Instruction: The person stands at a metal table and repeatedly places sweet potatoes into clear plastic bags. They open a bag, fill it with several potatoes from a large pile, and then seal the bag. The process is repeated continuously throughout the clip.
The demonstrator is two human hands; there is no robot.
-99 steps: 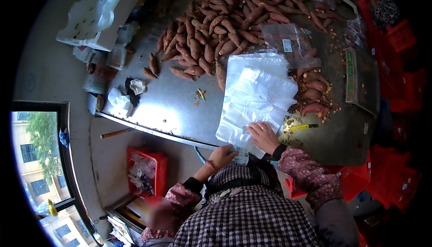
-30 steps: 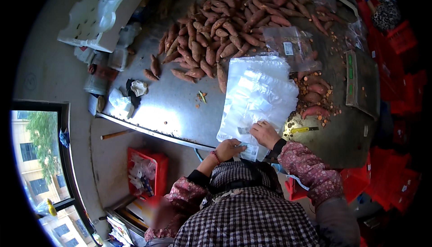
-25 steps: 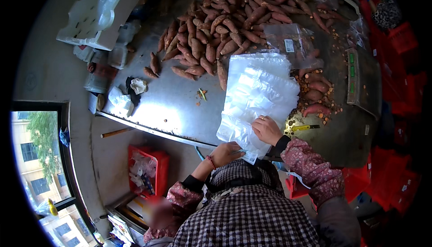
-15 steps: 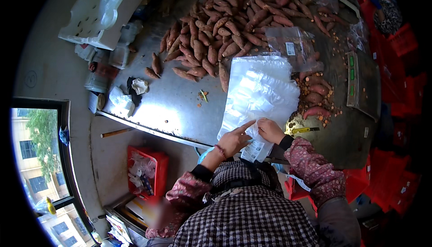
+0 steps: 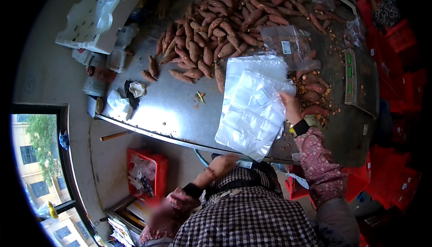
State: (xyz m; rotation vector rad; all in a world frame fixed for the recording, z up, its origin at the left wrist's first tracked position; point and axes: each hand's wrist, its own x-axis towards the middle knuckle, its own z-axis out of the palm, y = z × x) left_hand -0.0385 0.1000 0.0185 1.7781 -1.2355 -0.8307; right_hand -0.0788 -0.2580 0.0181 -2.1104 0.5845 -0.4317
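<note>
A stack of clear plastic bags [image 5: 252,112] lies on the metal table, its lower corner reaching the near edge. My right hand [image 5: 291,108] is at the stack's right side, fingers closed on the edge of a clear bag. My left hand [image 5: 223,165] is drawn back near my chest, off the table edge. Its fingers look closed, and what they hold, if anything, is hidden. Just beside its fingertips a small white label [image 5: 245,163] shows. One bagged portion with a white label, a clear labelled bag [image 5: 288,44], lies beyond the stack.
Sweet potatoes [image 5: 211,35] are heaped at the far side. Several more, with round bits, lie right of the bags, near a digital scale [image 5: 360,82]. A red crate [image 5: 148,172] with plastic scraps stands below left. White foam box [image 5: 94,22] at far left.
My hands have separated: the left moved back toward my body, the right moved up and right to the bag edge. The labelled plastic between them is gone from there; the top bag is spread flatter.
</note>
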